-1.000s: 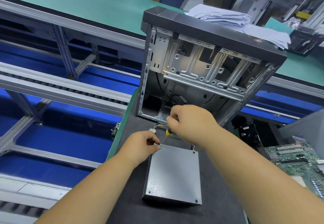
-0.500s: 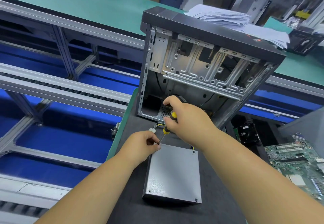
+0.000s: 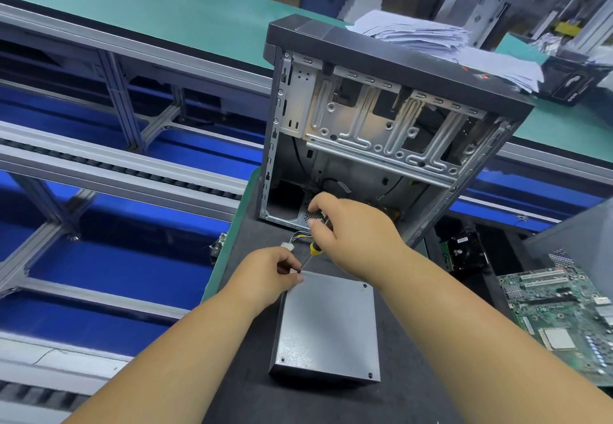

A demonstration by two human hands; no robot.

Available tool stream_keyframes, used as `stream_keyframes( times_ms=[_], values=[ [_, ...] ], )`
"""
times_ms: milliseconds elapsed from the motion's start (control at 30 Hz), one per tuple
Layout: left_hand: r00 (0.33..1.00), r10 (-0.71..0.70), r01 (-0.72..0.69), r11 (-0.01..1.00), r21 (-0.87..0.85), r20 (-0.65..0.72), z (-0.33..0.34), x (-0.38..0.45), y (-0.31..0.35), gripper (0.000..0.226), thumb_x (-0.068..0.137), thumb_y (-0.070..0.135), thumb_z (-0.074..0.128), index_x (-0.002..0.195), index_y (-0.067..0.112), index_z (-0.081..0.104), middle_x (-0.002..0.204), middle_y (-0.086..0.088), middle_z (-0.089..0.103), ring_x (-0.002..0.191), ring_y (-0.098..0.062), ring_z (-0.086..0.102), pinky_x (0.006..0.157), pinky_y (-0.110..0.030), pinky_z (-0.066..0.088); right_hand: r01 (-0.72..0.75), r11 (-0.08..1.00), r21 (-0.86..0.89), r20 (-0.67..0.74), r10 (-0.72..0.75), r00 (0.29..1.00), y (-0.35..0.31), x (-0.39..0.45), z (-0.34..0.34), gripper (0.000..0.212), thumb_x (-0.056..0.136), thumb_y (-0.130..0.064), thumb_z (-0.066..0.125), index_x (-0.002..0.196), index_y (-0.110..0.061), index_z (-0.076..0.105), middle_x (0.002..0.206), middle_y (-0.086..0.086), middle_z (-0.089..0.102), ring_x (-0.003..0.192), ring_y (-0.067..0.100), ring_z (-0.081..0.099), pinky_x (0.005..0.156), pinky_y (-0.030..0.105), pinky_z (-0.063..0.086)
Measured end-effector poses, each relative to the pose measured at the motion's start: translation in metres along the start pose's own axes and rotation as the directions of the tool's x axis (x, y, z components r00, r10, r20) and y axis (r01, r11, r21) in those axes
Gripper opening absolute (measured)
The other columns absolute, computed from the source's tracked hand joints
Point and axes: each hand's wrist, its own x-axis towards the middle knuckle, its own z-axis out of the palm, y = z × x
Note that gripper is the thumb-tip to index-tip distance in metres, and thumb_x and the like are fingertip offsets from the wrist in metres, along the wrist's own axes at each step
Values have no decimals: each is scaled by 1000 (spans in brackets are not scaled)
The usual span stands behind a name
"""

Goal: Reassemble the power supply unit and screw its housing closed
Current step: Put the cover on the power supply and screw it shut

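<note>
Work surface: a dark mat [image 3: 331, 403] at lower centre of the frame, edged in green on its left. The power supply unit [image 3: 328, 327], a grey metal box, lies flat on it at lower centre, housing closed, with screws visible at three corners. The left hand [image 3: 268, 274] rests at the unit's upper-left corner, fingertips pinching around the tip of the screwdriver [image 3: 306, 256]. The right hand [image 3: 351, 234] is curled around the yellow-and-black handle, the tool tilted. Yellow wires with a white connector [image 3: 288, 246] lie just beyond the unit. An open computer case [image 3: 381, 131] stands upright behind. A motherboard [image 3: 564, 317] lies at lower right. Grey conveyor rails [image 3: 116, 171] over blue flooring fill the left; a green bench [image 3: 149, 2] crosses the top, carrying stacked papers [image 3: 428, 33].
</note>
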Motion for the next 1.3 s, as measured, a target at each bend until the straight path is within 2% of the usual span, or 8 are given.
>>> stream_keyframes(
  times_ms=[200, 533, 633, 767, 867, 1033, 1200, 1300],
  values=[
    [1000, -4, 4, 1000, 17, -3, 0, -1, 0, 14, 80, 34, 79, 83, 36, 66, 80, 12, 65, 74, -3, 60, 59, -14, 40, 56, 993, 105, 30, -59, 998, -2, 4, -9, 16, 92, -31, 59, 103, -28, 48, 81, -11, 52, 72, 14, 52, 55, 29, 35],
    [1000, 1, 0, 1000, 30, -9, 1, 0, 0, 14, 79, 34, 80, 82, 37, 67, 79, 13, 65, 74, -1, 60, 58, -10, 38, -197, 905, -376, -54, 191, 980, -7, 15, -3, 52, 101, -51, 34, 61, -20, 40, 56, -3, 44, 48, 17, 38, 46, 23, 24],
    [1000, 4, -4, 1000, 8, -14, 2, 0, -1, 15, 78, 32, 80, 79, 38, 66, 77, 12, 65, 72, 1, 59, 57, -9, 38, -183, 943, -277, 28, 198, 980, 1, 12, -7, 43, 101, -48, 33, 72, -20, 48, 67, -2, 51, 60, 20, 50, 49, 26, 27],
    [1000, 3, -3, 1000, 9, -15, 3, 0, -2, 18, 78, 34, 80, 77, 41, 64, 77, 13, 65, 71, 1, 60, 57, -9, 38, 8, 993, 118, 178, -30, 984, 2, 4, -22, 9, 90, -25, 54, 92, -23, 46, 80, -5, 54, 72, 20, 52, 53, 32, 35],
    [1000, -4, 4, 1000, 23, -16, 2, 1, -2, 17, 78, 35, 80, 77, 41, 64, 78, 14, 65, 73, -1, 61, 59, -12, 39, 43, 997, -63, 141, -34, 989, -2, 9, -24, 25, 93, -41, 59, 88, -20, 45, 73, -4, 50, 67, 19, 48, 49, 29, 30],
    [1000, 3, -2, 999, 48, -18, 2, 1, 0, 16, 78, 36, 80, 77, 41, 64, 78, 14, 64, 73, 1, 60, 58, -11, 38, -194, 882, -429, 88, 255, 963, -3, 18, -15, 58, 98, -62, 31, 66, -17, 51, 62, -3, 49, 55, 18, 45, 48, 24, 28],
    [1000, -9, 9, 1000, 18, -17, 3, 0, -1, 16, 78, 35, 80, 77, 40, 64, 78, 13, 65, 68, 1, 61, 55, -10, 39, -28, 998, 55, 133, 20, 991, -3, 8, -17, 14, 95, -31, 45, 91, -18, 46, 82, -4, 51, 72, 22, 50, 53, 32, 29],
    [1000, -18, 19, 999, 26, -18, 3, 0, 0, 17, 78, 37, 79, 76, 42, 63, 79, 13, 66, 72, -1, 61, 58, -14, 40, 57, 997, -60, 74, -53, 996, -7, 8, -14, 17, 98, -36, 49, 92, -21, 43, 69, -5, 47, 65, 20, 48, 49, 31, 27]
  ],
)
